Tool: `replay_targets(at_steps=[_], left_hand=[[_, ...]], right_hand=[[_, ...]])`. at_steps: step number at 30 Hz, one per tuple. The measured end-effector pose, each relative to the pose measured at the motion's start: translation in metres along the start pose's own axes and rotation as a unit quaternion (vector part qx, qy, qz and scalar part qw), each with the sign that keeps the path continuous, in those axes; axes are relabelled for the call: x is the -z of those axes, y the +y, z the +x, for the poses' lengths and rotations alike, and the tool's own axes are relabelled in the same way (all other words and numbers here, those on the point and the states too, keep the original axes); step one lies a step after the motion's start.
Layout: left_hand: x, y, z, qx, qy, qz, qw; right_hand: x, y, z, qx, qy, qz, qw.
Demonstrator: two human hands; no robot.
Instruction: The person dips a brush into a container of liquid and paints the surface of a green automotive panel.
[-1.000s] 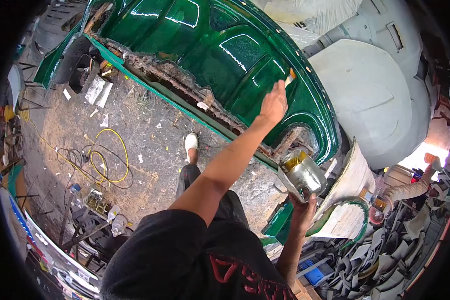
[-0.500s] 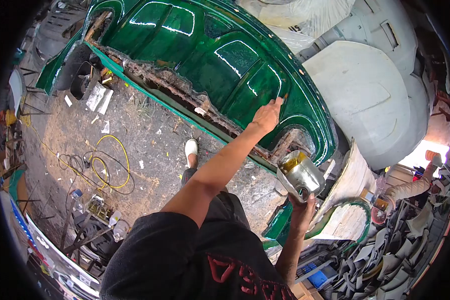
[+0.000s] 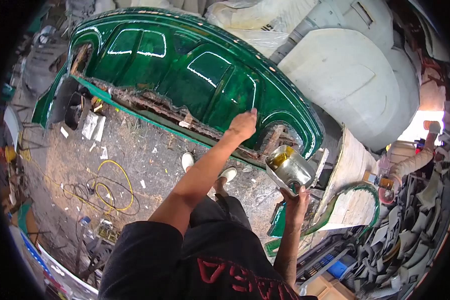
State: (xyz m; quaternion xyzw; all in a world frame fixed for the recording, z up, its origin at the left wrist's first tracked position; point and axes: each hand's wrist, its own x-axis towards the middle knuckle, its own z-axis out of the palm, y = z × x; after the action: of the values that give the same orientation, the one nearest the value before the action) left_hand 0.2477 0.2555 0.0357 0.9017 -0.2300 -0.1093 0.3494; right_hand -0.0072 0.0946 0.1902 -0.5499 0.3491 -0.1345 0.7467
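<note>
My left hand (image 3: 242, 126) reaches over the large glossy green moulded panel (image 3: 195, 82). Its fingers are closed, with the tips at the wet-looking surface near a white reflection; whatever they hold is too small to make out. In my right hand (image 3: 294, 201) is a cut-open metal can (image 3: 294, 171), gripped near its round spout hole. The can is tilted, and yellowish liquid or residue shows inside. It is close to the panel's right end, by a rough, brown, hollow corner (image 3: 280, 140).
A pale curved board (image 3: 352, 165) and green-edged piece stand at right, beside a heap of grey offcuts (image 3: 385, 255). Large white shells (image 3: 340, 80) lean behind. A yellow hose (image 3: 130, 182) and scraps lie on the floor. My shoes (image 3: 187, 161) stand near the panel's edge.
The view has shifted, so the panel's right end and the can appear farther left. Both shoes now show. My left fingers have moved slightly toward me over the panel; my right hand still holds the can.
</note>
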Motion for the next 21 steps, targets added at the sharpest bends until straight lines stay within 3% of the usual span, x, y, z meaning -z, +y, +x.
replay_targets(at_steps=[1, 4, 11, 21], left_hand=[[0.004, 0.001, 0.004, 0.001, 0.062, -0.026, 0.998], [0.004, 0.007, 0.005, 0.022, 0.102, -0.049, 0.993], [-0.024, 0.004, -0.025, -0.020, 0.024, -0.037, 0.999], [-0.019, 0.028, -0.115, -0.065, 0.051, -0.044, 0.996]], right_hand=[[0.003, 0.002, 0.001, -0.007, 0.013, 0.010, 1.000], [0.004, 0.003, -0.004, -0.002, 0.016, 0.025, 1.000], [0.007, 0.007, -0.001, -0.001, 0.034, 0.006, 0.999], [0.035, 0.016, 0.050, -0.005, -0.031, -0.069, 0.997]])
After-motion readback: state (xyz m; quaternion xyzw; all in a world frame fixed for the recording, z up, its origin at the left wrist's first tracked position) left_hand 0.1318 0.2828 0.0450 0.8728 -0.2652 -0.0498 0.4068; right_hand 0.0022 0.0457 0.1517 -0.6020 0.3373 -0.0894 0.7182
